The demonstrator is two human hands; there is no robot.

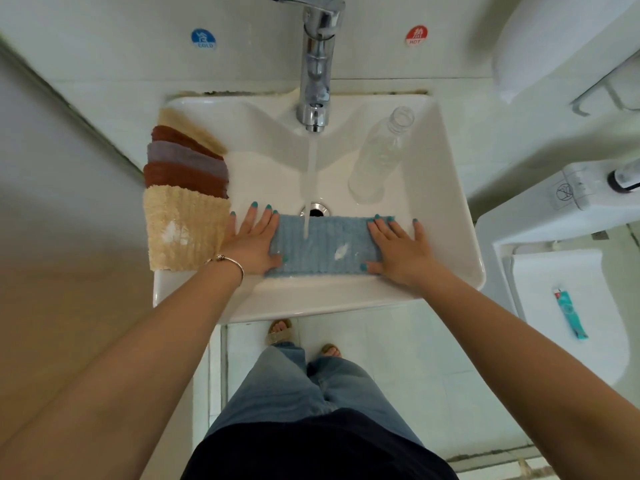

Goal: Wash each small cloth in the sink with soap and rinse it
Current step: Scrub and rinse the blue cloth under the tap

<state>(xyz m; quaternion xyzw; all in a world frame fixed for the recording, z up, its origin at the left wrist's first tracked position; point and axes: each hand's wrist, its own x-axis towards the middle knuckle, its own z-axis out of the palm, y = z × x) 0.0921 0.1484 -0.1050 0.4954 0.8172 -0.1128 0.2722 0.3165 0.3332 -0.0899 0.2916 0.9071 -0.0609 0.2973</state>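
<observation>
Water from the chrome tap (317,64) hits the blue ribbed cloth (322,244) I press flat in the white sink (450,202), left hand (254,240) and right hand (401,249) with fingers straight, spread.

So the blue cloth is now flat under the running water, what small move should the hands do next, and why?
Probably gather the blue cloth and rub it against itself. The left hand and right hand press its ends flat in the sink, the tap stream falls on its middle, and a white patch, likely soap, sits unworked on it.
</observation>
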